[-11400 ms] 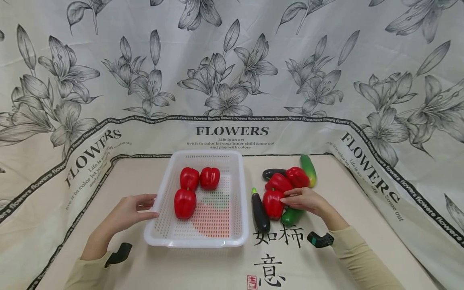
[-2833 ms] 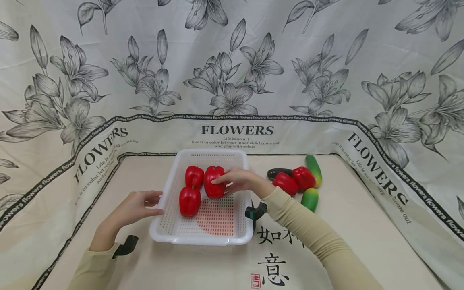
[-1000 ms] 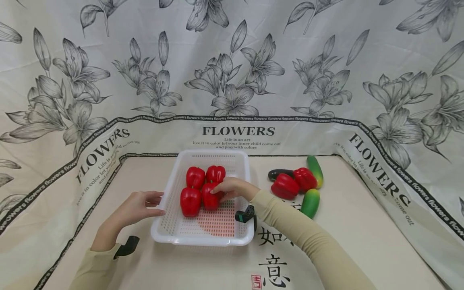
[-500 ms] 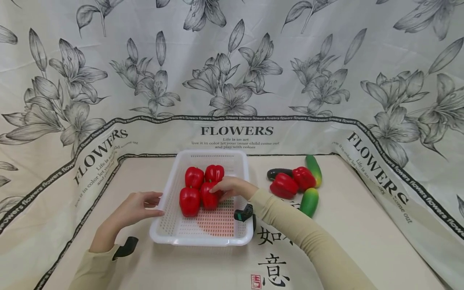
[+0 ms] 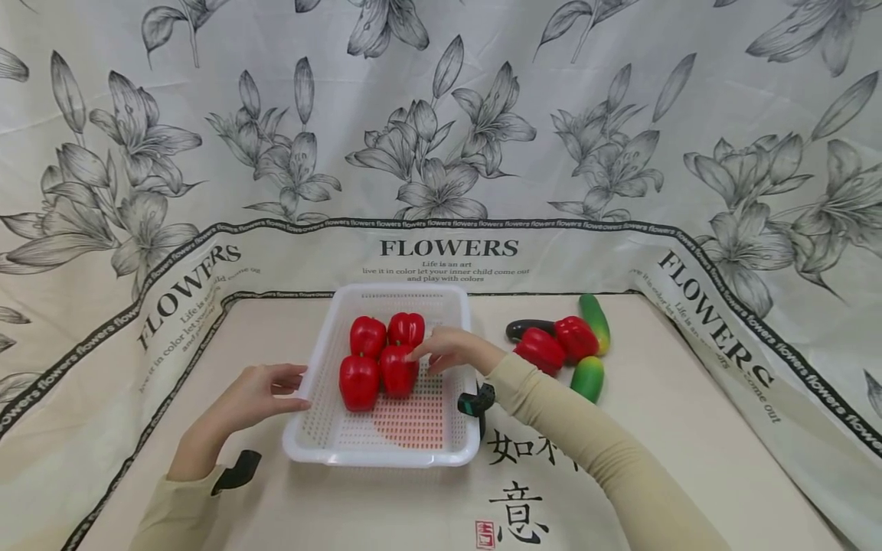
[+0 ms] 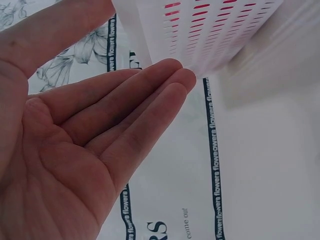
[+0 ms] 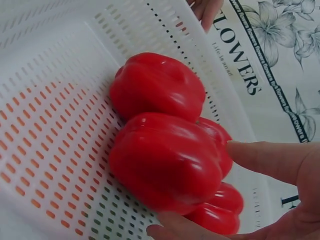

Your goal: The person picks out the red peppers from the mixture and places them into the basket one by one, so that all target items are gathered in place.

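Note:
A white perforated plastic basket (image 5: 379, 459) holds several red bell peppers. The pepper at the front right (image 5: 397, 373) rests against its neighbours. Just to its right, my right hand (image 5: 458, 349) hovers over the basket. In the right wrist view, thumb and fingers are spread beside that pepper (image 7: 165, 160), gripping nothing. At the basket's left wall, my left hand (image 5: 258, 396) has its fingertips by the rim. The left wrist view has its fingers (image 6: 140, 120) extended, their tips at or very near the basket wall (image 6: 200, 30).
Right of the basket lie two more red bell peppers (image 5: 540, 350), a dark eggplant (image 5: 527, 329), and two green cucumber-like vegetables, one at the back (image 5: 594, 321), one in front (image 5: 587, 379). The right sleeve (image 5: 586, 436) covers part of the tabletop. A flower-print cloth (image 5: 441, 184) hangs behind.
A red bell pepper from the right-hand group was carried into the basket and set down. My right hand has just let go of it and shifted up and right. My left hand stays put.

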